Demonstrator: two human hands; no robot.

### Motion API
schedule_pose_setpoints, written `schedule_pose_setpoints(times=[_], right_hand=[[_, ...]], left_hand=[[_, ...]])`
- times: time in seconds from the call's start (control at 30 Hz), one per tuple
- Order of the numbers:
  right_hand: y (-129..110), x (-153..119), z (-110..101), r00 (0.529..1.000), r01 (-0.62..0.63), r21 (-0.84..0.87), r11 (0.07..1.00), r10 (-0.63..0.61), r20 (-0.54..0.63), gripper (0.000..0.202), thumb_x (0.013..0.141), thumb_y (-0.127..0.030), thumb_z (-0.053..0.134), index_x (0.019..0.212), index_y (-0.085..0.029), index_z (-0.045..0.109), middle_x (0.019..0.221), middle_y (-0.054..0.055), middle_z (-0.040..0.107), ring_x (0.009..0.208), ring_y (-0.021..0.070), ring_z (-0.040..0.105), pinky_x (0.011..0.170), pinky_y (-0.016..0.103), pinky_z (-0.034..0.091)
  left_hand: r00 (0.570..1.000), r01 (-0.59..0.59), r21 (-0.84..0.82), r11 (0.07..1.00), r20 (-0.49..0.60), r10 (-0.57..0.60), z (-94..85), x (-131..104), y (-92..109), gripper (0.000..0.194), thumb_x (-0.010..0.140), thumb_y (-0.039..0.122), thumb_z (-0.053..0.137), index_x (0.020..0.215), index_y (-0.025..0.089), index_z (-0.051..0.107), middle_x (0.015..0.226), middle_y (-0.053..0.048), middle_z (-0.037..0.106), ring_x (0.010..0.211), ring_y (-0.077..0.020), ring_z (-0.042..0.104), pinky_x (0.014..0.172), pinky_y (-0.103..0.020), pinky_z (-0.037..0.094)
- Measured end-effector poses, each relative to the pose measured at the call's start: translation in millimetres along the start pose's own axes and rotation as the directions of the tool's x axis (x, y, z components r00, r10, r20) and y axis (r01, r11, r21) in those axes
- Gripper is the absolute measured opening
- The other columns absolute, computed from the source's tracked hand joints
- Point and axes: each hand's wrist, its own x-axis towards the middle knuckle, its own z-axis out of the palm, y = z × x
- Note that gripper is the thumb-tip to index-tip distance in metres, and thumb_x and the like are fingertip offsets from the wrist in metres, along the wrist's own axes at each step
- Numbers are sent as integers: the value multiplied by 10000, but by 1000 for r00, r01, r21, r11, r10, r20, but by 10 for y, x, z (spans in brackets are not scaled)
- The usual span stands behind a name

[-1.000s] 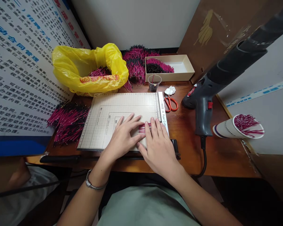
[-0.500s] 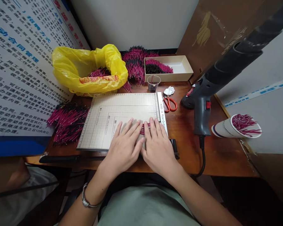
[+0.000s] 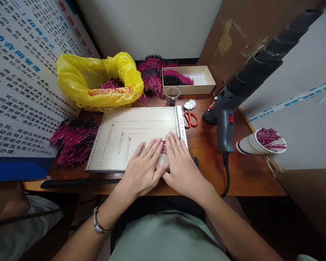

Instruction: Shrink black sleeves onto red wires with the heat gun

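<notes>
My left hand (image 3: 142,168) lies palm down on the white gridded board of a paper cutter (image 3: 141,119), fingers stretched out. Beside it, my right hand (image 3: 183,159) is also flat, near the cutter's right edge strip, and the two thumbs touch or nearly touch. Several short magenta wires (image 3: 163,148) show in the gap between the fingers, lying roughly side by side on the board. Both palms hide the rest of them, so how many are underneath cannot be seen.
Behind the board stand a yellow bag-lined container (image 3: 78,90), a box of wires (image 3: 206,79) and a clear cup (image 3: 172,97). Wire piles (image 3: 74,141) lie left. To the right are red-handled scissors (image 3: 191,119), a heat gun (image 3: 225,123) and a tipped paper cup (image 3: 250,145).
The camera view has shifted slightly. My right fingers have moved a little on the board, and the gap showing the wires looks slightly different. Both hands stay flat.
</notes>
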Motion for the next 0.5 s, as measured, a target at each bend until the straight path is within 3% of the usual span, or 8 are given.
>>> schedule_pose_setpoints(times=[0.1, 0.23, 0.37, 0.5], right_hand=[[133, -77, -117, 998, 17, 58, 998, -14, -54, 821, 896, -311, 504, 1613, -12, 239, 1702, 188, 148, 1613, 275, 127, 1321, 526, 210], [332, -118, -218, 986, -53, 133, 990, 74, -152, 703, 951, -364, 449, 1585, -88, 318, 1666, 164, 313, 1594, 280, 228, 1308, 598, 191], [459, -11, -236, 966, -127, 194, 973, 166, -199, 457, 1003, -369, 378, 1351, -141, 567, 1571, 150, 474, 1526, 283, 375, 1293, 586, 237], [488, 163, -182, 960, -153, 226, 962, 199, -198, 366, 1021, -335, 330, 1148, -156, 623, 1485, 173, 525, 1495, 272, 412, 1267, 531, 307]], left_hand=[[1000, -8, -7, 1000, -15, 8, 22, -3, 2, 693, 1087, 514, 184, 1560, 63, 412, 1627, -158, 418, 1511, -280, 422, 1249, -497, 334], [999, -39, 9, 999, -23, 39, 32, 6, -5, 696, 1085, 510, 219, 1551, 31, 414, 1631, -175, 406, 1512, -296, 419, 1255, -495, 324], [998, -53, 29, 998, -27, 53, 39, 12, -8, 714, 1087, 515, 213, 1545, 5, 412, 1630, -189, 403, 1511, -307, 419, 1251, -490, 330], [997, -63, 49, 997, -35, 65, 54, 11, -10, 704, 1094, 490, 180, 1540, -1, 415, 1622, -190, 413, 1506, -301, 427, 1241, -480, 347]])
